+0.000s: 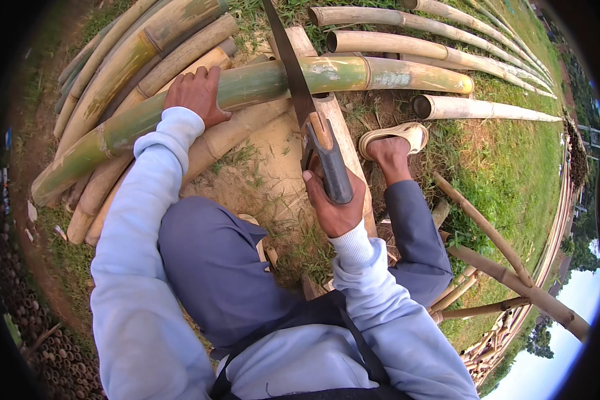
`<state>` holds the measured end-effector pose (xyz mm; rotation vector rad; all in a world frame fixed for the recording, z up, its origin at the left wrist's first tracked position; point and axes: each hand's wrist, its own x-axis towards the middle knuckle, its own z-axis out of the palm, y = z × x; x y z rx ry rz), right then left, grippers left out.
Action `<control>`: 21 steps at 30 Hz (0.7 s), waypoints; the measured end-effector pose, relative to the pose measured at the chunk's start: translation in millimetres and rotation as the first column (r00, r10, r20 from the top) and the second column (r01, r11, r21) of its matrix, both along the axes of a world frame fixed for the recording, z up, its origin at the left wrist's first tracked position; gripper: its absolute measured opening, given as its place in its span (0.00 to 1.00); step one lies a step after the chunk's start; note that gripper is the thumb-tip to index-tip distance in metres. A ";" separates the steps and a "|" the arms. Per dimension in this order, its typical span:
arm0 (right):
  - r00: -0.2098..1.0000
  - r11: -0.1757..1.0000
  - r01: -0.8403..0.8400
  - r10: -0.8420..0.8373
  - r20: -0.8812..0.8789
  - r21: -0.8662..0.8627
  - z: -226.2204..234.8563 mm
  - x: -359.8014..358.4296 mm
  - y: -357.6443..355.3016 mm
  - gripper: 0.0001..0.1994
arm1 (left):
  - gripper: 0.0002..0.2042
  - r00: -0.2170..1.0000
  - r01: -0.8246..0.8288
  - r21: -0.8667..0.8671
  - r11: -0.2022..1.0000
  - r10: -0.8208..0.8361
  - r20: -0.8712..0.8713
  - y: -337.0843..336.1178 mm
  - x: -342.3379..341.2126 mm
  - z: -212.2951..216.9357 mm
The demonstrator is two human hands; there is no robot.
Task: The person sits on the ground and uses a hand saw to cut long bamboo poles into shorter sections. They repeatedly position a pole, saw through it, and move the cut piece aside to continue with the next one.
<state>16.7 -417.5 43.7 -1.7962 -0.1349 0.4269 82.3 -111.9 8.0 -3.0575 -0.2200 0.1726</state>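
A thick green bamboo pole (253, 85) lies crosswise before me. My left hand (197, 97) presses down on it, fingers bent over its top and the thumb along the near side. In my right hand (339, 203) is a hand saw (293, 67), gripped by its dark and wooden handle. Its blade crosses the pole to the right of my left hand and points away from me. I cannot tell how deep the teeth sit in the bamboo. Under the pole, near the blade, runs a pale wooden beam (343, 143).
Several bamboo poles (180, 53) are piled at the left. More poles (393, 47) lie on the grass at the far right. My sandalled foot (392, 148) stands right of the beam. A rack of crossed bamboo (490, 230) rises at the right. Sawdust (260, 167) covers the ground between.
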 end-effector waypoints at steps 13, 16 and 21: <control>0.989 0.947 -0.052 0.093 0.116 -0.318 51.8 -143.1 -124.6 0.14 | 0.39 0.999 -0.004 0.023 1.000 0.003 0.044 3.3 1.0 -6.3; 0.974 0.970 0.021 0.035 0.225 -0.243 35.3 -116.5 -99.5 0.13 | 0.41 0.996 0.039 0.024 0.999 -0.041 0.077 5.5 -5.0 -14.3; 0.970 0.998 0.031 -0.043 0.237 0.054 -31.3 60.9 20.8 0.07 | 0.40 0.998 0.036 -0.033 0.999 -0.034 0.059 -4.3 4.5 -5.5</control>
